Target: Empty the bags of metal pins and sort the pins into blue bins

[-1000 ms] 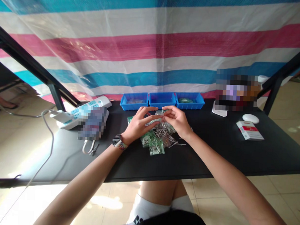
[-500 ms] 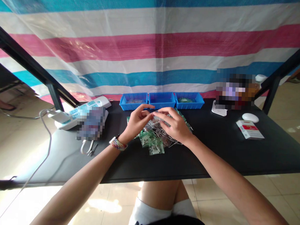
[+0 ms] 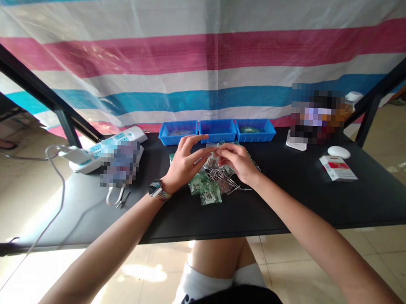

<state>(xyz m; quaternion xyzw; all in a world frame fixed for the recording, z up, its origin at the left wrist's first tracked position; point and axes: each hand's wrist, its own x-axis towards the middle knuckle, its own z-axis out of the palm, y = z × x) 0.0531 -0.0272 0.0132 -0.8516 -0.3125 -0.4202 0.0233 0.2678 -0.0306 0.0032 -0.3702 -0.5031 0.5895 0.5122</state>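
My left hand is over the left side of a loose pile, fingers curved and apart, its thumb reaching my right hand's fingertips. My right hand is pinched closed; whatever lies between its fingertips is too small to make out. Under both hands are small green-and-clear plastic packets with thin pieces inside. Loose thin metal pins or rods lie among them, partly hidden by the right hand. Just behind the hands stand three blue bins: a left bin, a middle bin and a right bin holding green packets.
A white power strip with a plugged-in charger and cable is at the left. Beside it lies a blurred-out object. A red-and-white box, a white oval object and a bottle are at the right.
The view has shifted slightly. My right hand's fingers have drawn together into a tighter pinch, while my left index finger has lifted away from the thumb.
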